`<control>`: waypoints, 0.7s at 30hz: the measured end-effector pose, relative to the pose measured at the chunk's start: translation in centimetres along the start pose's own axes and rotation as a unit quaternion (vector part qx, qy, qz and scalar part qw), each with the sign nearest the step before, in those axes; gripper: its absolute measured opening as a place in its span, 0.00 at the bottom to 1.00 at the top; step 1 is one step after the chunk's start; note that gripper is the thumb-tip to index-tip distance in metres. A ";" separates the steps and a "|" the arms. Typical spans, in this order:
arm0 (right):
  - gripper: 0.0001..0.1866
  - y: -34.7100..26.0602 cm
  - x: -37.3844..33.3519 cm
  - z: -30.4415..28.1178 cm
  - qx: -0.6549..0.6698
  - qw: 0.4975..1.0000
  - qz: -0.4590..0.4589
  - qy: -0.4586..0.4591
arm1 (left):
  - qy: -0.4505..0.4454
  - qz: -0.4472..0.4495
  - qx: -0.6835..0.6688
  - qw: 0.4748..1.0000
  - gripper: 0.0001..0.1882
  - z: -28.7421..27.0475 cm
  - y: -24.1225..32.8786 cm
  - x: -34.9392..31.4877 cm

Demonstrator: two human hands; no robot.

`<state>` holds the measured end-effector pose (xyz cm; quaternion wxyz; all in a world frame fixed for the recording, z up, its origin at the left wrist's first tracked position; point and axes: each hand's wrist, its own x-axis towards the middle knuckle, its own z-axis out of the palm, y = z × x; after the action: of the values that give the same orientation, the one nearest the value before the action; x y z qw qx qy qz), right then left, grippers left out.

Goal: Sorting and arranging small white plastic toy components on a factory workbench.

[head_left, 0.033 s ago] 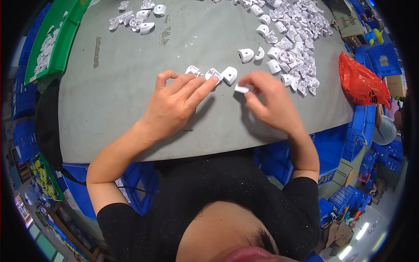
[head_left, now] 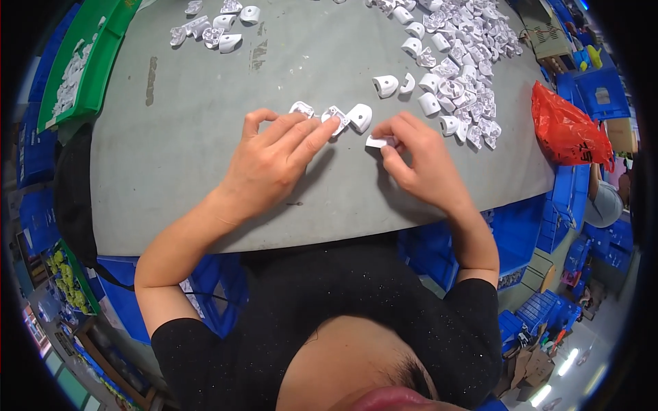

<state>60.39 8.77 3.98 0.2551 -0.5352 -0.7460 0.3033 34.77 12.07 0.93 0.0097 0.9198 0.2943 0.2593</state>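
My left hand (head_left: 274, 161) lies over the grey table with its fingers stretched out. Its index fingertip rests on a white plastic housing part (head_left: 338, 130) whose ribbed hollow side faces up. Another white part (head_left: 301, 108) sits just beyond the other fingers, partly covered by them. Touching the first one on its right is a smooth white cap (head_left: 361, 118), rounded side up. Between thumb and fingers, my right hand (head_left: 419, 154) pinches a small white plastic piece (head_left: 377, 142), close to the tabletop; the fingers hide part of it.
A large heap of white plastic parts (head_left: 466, 75) covers the table's right rear. Two loose pieces (head_left: 386, 86) lie beside it. Several more (head_left: 223, 27) sit at the far left. A green bin (head_left: 92, 92) holds white parts; a red plastic bag (head_left: 565, 130) lies at the right edge.
The piece in my right hand has shifted very slightly left and toward me, and looks a little turned. My left hand has stayed in place.
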 end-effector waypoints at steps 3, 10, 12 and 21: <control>0.07 0.6 -0.4 0.6 -0.011 0.998 0.013 0.056 | -0.009 -0.012 -0.015 1.000 0.31 -0.1 -0.4 0.2; 0.06 1.5 0.6 -0.3 -0.070 0.993 0.038 0.090 | -0.001 -0.021 -0.052 0.998 0.34 -1.0 -0.9 -0.1; 0.10 1.1 1.5 -0.3 -0.161 0.971 -0.111 0.137 | 0.009 -0.031 -0.080 0.996 0.31 -1.0 -1.1 0.0; 0.14 1.2 3.6 0.5 -0.098 0.989 -0.106 0.013 | 0.006 -0.086 -0.116 0.990 0.26 -1.0 -1.7 -0.1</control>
<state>59.71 12.45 2.92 0.2417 -0.4796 -0.8212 0.1929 33.32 13.31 1.45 0.1367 0.8823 0.3400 0.2955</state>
